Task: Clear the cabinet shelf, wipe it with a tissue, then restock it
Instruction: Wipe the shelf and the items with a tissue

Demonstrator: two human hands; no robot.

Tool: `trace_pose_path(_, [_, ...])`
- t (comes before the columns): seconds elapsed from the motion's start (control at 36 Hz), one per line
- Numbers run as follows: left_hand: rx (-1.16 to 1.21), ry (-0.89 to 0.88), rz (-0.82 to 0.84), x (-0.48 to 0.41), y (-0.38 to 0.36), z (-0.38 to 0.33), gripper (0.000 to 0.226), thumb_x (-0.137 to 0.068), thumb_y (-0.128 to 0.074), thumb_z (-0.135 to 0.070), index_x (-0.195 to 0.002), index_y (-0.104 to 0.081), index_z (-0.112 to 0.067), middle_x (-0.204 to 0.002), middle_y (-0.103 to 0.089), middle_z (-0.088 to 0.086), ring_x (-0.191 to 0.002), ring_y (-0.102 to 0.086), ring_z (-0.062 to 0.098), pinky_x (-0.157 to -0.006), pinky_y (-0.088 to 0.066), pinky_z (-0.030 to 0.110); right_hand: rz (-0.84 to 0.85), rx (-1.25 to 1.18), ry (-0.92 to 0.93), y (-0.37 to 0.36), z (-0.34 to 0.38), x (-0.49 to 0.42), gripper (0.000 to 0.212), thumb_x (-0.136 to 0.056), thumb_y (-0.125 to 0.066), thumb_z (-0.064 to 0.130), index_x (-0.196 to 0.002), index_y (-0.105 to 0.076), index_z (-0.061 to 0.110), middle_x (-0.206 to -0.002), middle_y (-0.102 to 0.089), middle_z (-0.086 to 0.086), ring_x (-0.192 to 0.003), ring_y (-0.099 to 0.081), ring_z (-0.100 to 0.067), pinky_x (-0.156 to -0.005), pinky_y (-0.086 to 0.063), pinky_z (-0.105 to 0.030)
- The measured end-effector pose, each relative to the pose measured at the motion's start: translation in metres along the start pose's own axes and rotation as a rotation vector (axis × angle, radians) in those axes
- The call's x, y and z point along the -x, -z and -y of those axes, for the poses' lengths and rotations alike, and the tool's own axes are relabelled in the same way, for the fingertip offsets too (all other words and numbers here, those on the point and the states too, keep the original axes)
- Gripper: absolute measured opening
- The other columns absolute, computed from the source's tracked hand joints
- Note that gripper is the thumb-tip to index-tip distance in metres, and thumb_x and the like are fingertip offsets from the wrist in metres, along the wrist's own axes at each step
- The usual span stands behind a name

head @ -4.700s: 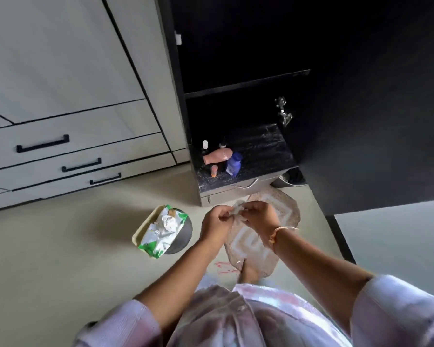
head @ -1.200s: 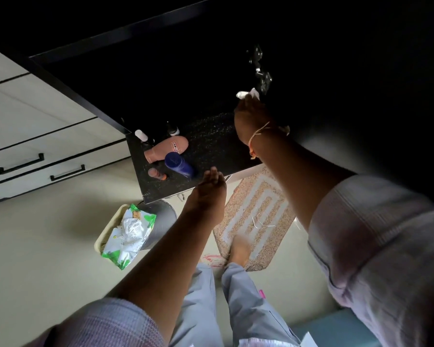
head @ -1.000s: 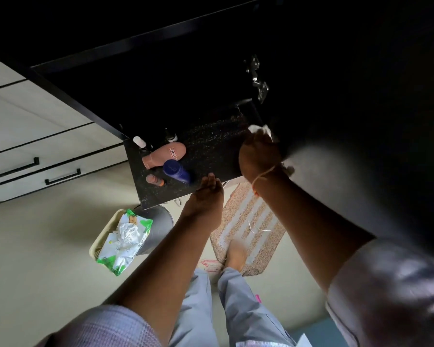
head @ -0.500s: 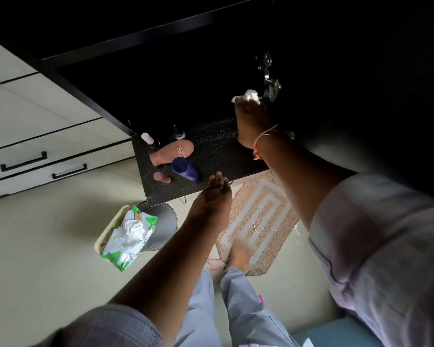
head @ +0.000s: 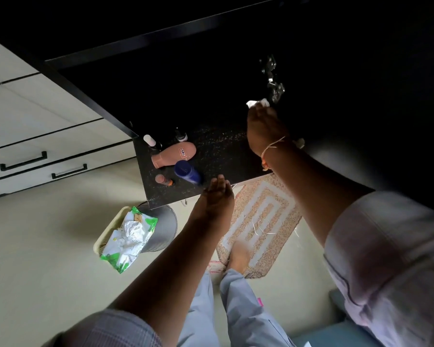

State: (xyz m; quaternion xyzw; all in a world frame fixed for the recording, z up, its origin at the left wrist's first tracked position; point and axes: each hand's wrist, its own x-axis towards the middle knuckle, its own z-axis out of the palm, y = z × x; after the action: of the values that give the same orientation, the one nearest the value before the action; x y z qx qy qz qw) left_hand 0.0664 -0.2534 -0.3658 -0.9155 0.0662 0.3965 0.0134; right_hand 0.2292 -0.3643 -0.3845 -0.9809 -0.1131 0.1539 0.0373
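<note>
My right hand presses a white tissue onto the back right part of the dark speckled shelf, close to the metal hinge. My left hand rests flat on the shelf's front edge, fingers together, holding nothing. On the left part of the shelf lie a pink bottle and a blue bottle, with a small orange-capped tube, a white-capped bottle and a small dark bottle beside them.
On the floor below stands a grey bin beside a yellow basket, with a green-and-white tissue pack on top. A patterned mat lies under my feet. Pale drawers fill the left.
My right hand slid the tissue back and forth over the shelf's right side, forward then to the rear near the hinge. My left hand stayed on the front edge.
</note>
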Motion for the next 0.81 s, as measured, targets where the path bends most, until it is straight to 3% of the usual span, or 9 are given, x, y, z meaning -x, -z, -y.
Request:
trace_pose_path(0.11, [0.011, -0.014, -0.022, 0.003, -0.003, 0.002, 0.096, -0.091, -0.063, -0.025, -0.151, 0.007, 0.002, -0.159, 0.008, 0.023, -0.149, 0.0, 0.036, -0.12, -0.008, 0.042, 0.007, -0.012, -0.052, -0.008, 0.025, 0.006, 0.048, -0.1, -0.025, 0.02, -0.144, -0.035, 0.006, -0.151, -0.036, -0.014, -0.138, -0.034, -0.033, -0.112, -0.031, -0.047])
trace_pose_path(0.19, [0.026, -0.017, -0.04, 0.005, -0.001, 0.001, 0.092, -0.091, -0.063, -0.023, -0.152, 0.002, 0.002, -0.16, 0.004, 0.023, -0.149, -0.003, 0.036, -0.12, -0.009, 0.041, 0.05, -0.014, 0.06, -0.012, 0.041, 0.036, 0.053, -0.098, -0.031, 0.014, -0.149, -0.027, 0.002, -0.157, -0.025, -0.018, -0.142, -0.026, -0.035, -0.112, -0.034, -0.046])
trace_pose_path(0.36, [0.079, -0.052, -0.101, 0.01, 0.001, 0.004, 0.087, -0.091, -0.061, -0.015, -0.153, -0.002, 0.001, -0.16, 0.001, 0.021, -0.149, -0.007, 0.033, -0.122, -0.012, 0.039, 0.042, 0.054, 0.276, -0.01, 0.043, 0.091, 0.065, -0.086, -0.012, 0.011, -0.145, -0.031, -0.007, -0.154, -0.027, -0.026, -0.142, -0.027, -0.038, -0.117, -0.027, -0.043])
trace_pose_path(0.5, [0.018, -0.041, -0.055, 0.002, -0.006, 0.004, 0.09, -0.091, -0.061, -0.02, -0.151, 0.002, 0.004, -0.159, 0.003, 0.024, -0.149, -0.002, 0.036, -0.122, -0.01, 0.042, -0.025, 0.096, 0.128, -0.01, 0.013, 0.044, 0.053, -0.098, -0.019, 0.006, -0.15, -0.019, -0.003, -0.158, -0.02, -0.02, -0.146, -0.021, -0.033, -0.12, -0.021, -0.042])
trace_pose_path(0.56, [-0.029, -0.054, -0.04, -0.001, -0.008, 0.005, 0.091, -0.092, -0.059, -0.023, -0.15, 0.005, 0.006, -0.159, 0.005, 0.026, -0.149, -0.001, 0.037, -0.122, -0.01, 0.044, -0.007, 0.105, 0.079, -0.008, 0.006, 0.016, 0.059, -0.096, -0.01, 0.021, -0.151, -0.019, 0.0, -0.159, -0.019, -0.017, -0.147, -0.019, -0.03, -0.121, -0.018, -0.041])
trace_pose_path(0.61, [-0.069, -0.068, -0.028, -0.003, -0.009, 0.006, 0.089, -0.094, -0.054, -0.026, -0.149, 0.007, 0.008, -0.158, 0.006, 0.028, -0.148, 0.001, 0.039, -0.122, -0.009, 0.045, 0.049, 0.008, 0.001, -0.005, 0.002, -0.012, 0.082, -0.083, -0.003, 0.048, -0.153, -0.017, 0.007, -0.16, -0.016, -0.012, -0.148, -0.016, -0.027, -0.121, -0.017, -0.041])
trace_pose_path(0.64, [-0.075, -0.065, -0.026, -0.003, -0.011, 0.006, 0.087, -0.095, -0.051, -0.027, -0.148, 0.008, 0.008, -0.158, 0.007, 0.028, -0.148, 0.001, 0.039, -0.122, -0.008, 0.045, 0.083, -0.002, -0.018, 0.0, 0.002, -0.019, 0.083, -0.081, -0.014, 0.052, -0.152, -0.018, 0.009, -0.159, -0.017, -0.012, -0.148, -0.016, -0.026, -0.121, -0.018, -0.041])
trace_pose_path(0.72, [-0.101, -0.06, -0.043, -0.004, -0.013, 0.007, 0.085, -0.097, -0.046, -0.031, -0.148, 0.01, 0.009, -0.158, 0.008, 0.028, -0.148, 0.002, 0.039, -0.122, -0.003, 0.043, 0.068, 0.046, 0.016, 0.007, 0.005, -0.031, 0.082, -0.077, -0.061, 0.033, -0.147, -0.027, 0.008, -0.148, -0.029, -0.016, -0.142, -0.024, -0.03, -0.117, -0.026, -0.04])
trace_pose_path(0.81, [-0.085, -0.057, -0.07, -0.002, -0.013, 0.006, 0.088, -0.096, -0.053, -0.027, -0.149, 0.007, 0.007, -0.158, 0.006, 0.026, -0.148, 0.0, 0.038, -0.122, -0.005, 0.043, 0.066, -0.017, -0.01, -0.002, 0.007, -0.015, 0.062, -0.091, -0.037, 0.03, -0.148, -0.029, 0.006, -0.153, -0.028, -0.017, -0.141, -0.028, -0.034, -0.117, -0.026, -0.044])
